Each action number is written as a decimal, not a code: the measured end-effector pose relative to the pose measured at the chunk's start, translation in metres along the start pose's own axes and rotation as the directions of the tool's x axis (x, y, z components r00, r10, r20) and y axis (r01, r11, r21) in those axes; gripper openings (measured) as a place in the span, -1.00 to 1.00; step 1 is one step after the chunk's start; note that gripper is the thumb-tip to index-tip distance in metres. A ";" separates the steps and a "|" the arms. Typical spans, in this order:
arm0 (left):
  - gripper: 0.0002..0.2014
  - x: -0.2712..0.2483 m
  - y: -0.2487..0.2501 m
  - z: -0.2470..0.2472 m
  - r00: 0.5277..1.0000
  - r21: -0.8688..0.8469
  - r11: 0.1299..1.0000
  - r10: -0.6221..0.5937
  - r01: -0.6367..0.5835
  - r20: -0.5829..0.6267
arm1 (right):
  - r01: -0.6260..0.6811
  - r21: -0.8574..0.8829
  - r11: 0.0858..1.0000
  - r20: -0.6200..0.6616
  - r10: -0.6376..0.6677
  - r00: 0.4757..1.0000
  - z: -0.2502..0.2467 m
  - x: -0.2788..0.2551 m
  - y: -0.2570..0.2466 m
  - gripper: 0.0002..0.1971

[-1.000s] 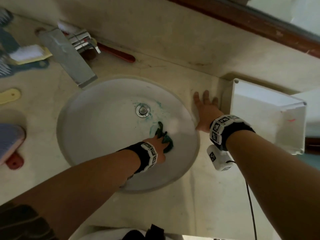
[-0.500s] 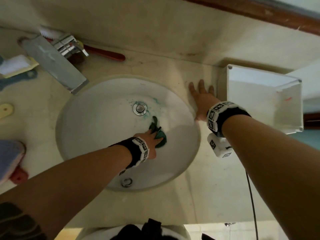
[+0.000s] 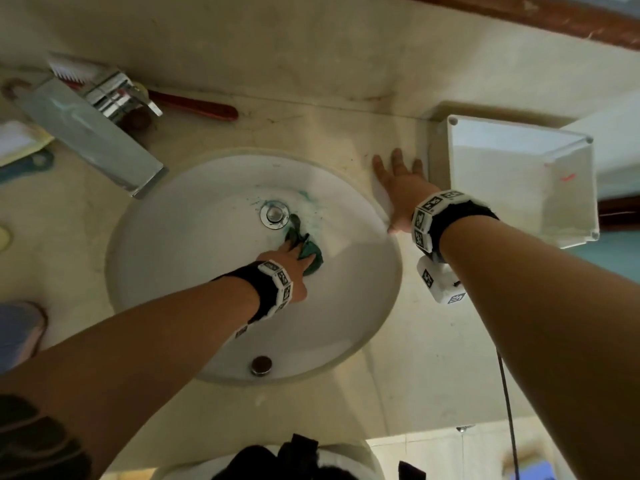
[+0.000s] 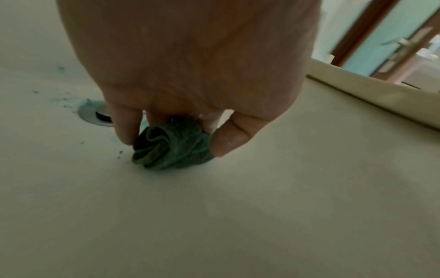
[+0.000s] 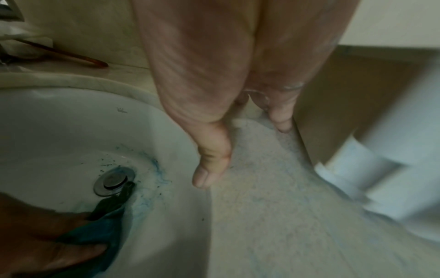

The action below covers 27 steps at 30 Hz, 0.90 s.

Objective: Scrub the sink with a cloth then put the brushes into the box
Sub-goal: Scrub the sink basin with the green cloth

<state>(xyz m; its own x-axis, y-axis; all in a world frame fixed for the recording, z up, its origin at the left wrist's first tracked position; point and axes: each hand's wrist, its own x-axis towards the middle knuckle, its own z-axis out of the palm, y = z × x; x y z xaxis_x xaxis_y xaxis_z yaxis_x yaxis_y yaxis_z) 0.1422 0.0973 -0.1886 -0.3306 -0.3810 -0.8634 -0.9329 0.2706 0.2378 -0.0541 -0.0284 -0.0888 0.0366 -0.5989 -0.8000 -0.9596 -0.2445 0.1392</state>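
Observation:
The round white sink (image 3: pixel 180 258) is set in a beige counter, with blue-green smears around its metal drain (image 3: pixel 274 213). My left hand (image 3: pixel 294 261) grips a bunched dark green cloth (image 3: pixel 306 249) (image 4: pixel 171 146) against the basin, just right of the drain (image 4: pixel 95 114). Thumb and fingers curl round the cloth (image 5: pixel 100 222). My right hand (image 3: pixel 401 181) lies flat and open on the counter between the sink rim and the white box (image 3: pixel 519 181). A red-handled brush (image 3: pixel 194 103) lies behind the tap, and more brushes (image 3: pixel 20 161) sit at the left edge.
A chrome tap (image 3: pixel 90 133) reaches over the sink's back left. The overflow hole (image 3: pixel 261 364) is at the near wall. A cable (image 3: pixel 505 403) hangs from my right wrist. A wooden frame (image 3: pixel 554 19) runs along the wall above.
My left hand has slid the cloth from the basin's right side toward the drain. My right hand stays flat on the counter by the box.

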 end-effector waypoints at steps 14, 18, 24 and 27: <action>-0.21 -0.011 -0.010 0.015 1.000 -0.058 0.998 0.017 -0.017 -0.009 | -0.015 -0.004 1.000 -0.005 0.015 1.000 -0.001 -0.001 -0.003 0.40; -0.20 -0.027 -0.019 0.037 0.999 -0.054 0.998 0.028 -0.026 0.038 | -0.014 0.004 1.000 -0.018 0.014 1.000 -0.003 -0.002 -0.005 0.39; -0.21 -0.018 -0.030 0.011 1.000 -0.054 0.999 -0.009 0.009 0.014 | -0.010 0.013 1.000 -0.033 0.010 0.999 -0.002 -0.002 -0.004 0.39; -0.20 -0.016 -0.030 -0.006 0.999 -0.056 0.997 -0.043 0.044 0.010 | -0.005 0.018 1.000 -0.042 0.006 0.999 0.000 0.000 -0.003 0.40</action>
<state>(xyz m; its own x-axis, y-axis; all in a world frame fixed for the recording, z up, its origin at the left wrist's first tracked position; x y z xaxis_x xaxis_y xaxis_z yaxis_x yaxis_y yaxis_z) 0.1741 0.0898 -0.1795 -0.2887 -0.3831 -0.8774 -0.9529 0.2035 0.2247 -0.0509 -0.0275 -0.0891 0.0427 -0.6320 -0.7738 -0.9647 -0.2275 0.1326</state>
